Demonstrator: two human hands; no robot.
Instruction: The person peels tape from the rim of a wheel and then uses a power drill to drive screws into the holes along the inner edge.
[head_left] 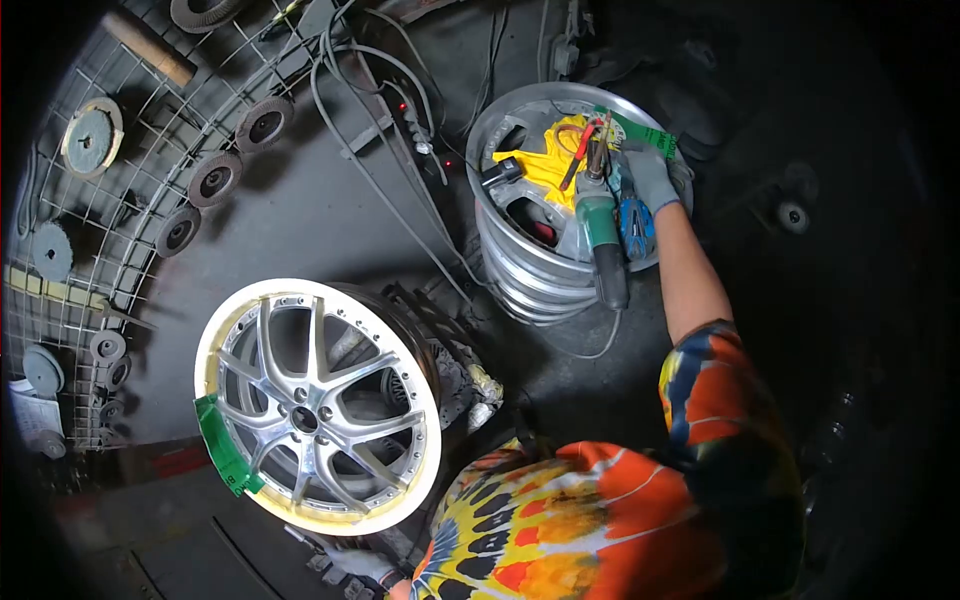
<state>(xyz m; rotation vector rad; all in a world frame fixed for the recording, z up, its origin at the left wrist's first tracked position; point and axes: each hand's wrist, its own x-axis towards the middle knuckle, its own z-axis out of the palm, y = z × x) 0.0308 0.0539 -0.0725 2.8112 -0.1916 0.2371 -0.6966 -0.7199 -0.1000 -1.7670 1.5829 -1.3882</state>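
My right hand (652,178), in a grey glove, reaches over the top of stacked wheel rims (545,285). It is beside a green abrasive strip (645,134) and a blue tool (636,225), its fingertips hidden. An angle grinder (602,235) with a green and black body lies just left of that hand, on a yellow cloth (548,165) with red-handled pliers (580,155). Low in the view, my left hand (360,563), also gloved, is closed near a thin metal piece below a silver alloy wheel (312,405). A green strip (225,450) crosses the wheel's rim.
A wire rack (120,215) on the left carries several abrasive discs (215,178) and a wooden-handled tool (150,48). Grey cables (390,200) run down towards the rims. Behind the upright wheel is a stand with crumpled foil-like material (485,390). A small black object (502,172) rests on the top rim.
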